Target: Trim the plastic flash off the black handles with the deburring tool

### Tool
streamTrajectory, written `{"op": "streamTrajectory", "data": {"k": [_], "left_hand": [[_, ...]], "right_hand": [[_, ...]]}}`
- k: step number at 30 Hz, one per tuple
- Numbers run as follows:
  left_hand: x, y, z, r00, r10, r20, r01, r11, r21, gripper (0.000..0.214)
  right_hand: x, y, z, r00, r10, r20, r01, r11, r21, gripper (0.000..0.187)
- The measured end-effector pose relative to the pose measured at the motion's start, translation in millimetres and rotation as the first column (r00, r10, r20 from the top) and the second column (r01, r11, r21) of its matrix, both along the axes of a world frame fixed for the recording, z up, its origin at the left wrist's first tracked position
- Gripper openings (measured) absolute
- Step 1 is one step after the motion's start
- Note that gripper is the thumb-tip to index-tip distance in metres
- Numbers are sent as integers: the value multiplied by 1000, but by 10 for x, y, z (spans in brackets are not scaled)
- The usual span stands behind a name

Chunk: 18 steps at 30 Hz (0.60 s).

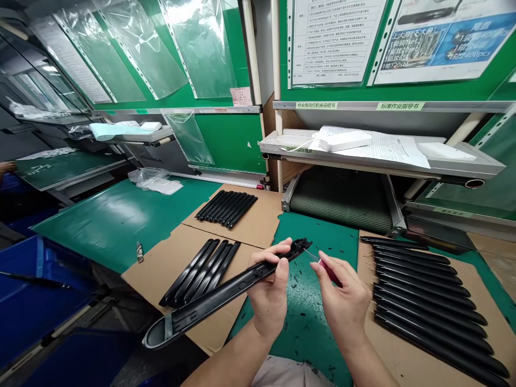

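Note:
My left hand (pixel 270 293) is closed round a long black plastic housing (pixel 217 296), its hollow, ribbed side turned up. The housing slants from a rounded end at lower left to a narrow, jagged end at upper right. My right hand (pixel 342 287) pinches a small thin-bladed knife (pixel 312 255), mostly hidden by the fingers. The blade tip is at or very near the housing's narrow end; whether they touch, I cannot tell. Black plastic scraps (pixel 296 279) lie scattered on the green mat below my hands.
Cardboard on the right (pixel 368 344) bears a row of black housings (pixel 427 301). Two smaller groups of black pieces (pixel 226 208) lie on cardboard at the left. A box-cutter-like tool (pixel 140 252) rests beside them. Behind stands a conveyor belt (pixel 342 201) under a shelf (pixel 278 141).

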State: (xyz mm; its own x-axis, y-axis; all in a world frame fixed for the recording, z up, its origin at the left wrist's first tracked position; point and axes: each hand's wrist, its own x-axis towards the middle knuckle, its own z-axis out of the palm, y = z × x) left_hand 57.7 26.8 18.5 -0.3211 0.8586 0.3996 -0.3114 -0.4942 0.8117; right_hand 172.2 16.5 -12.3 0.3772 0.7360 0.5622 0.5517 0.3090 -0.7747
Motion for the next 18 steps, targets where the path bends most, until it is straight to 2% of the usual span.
{"op": "streamTrajectory", "data": {"k": [3,5,6,8,10,12,13,15,18], "left_hand": [[-23,-50,25,999,-31,13,31,999,-17,11],[-49,-36,58,999,-47,-11,46,998,-52,12],[-63,-6,77,998,-61,-22,59,994,-87,12],[-89,93,115,993,-121,0,119,973,-197,16],[-111,215,144,973,-208,101,230,920,-317,27],[-124,314,156,932,-290,219,356,843,-402,40],[-127,345,157,912,-318,259,404,806,-432,46],[-127,369,153,881,-357,311,469,745,-475,53],[-126,352,150,858,-386,338,512,696,-504,56]], "right_hand": [[213,108,56,984,-173,51,169,983,75,22],[362,153,104,972,-236,2,235,970,53,26],[412,157,124,978,-208,-24,208,978,8,27],[436,123,150,1000,-9,-20,7,994,-114,30],[364,53,156,958,278,63,-260,943,-208,36],[242,-16,154,868,449,214,-401,886,-234,38],[180,-38,153,831,471,295,-420,880,-223,40],[83,-46,157,782,439,442,-396,898,-191,46],[22,-4,165,705,377,601,-342,923,-178,54]]}}
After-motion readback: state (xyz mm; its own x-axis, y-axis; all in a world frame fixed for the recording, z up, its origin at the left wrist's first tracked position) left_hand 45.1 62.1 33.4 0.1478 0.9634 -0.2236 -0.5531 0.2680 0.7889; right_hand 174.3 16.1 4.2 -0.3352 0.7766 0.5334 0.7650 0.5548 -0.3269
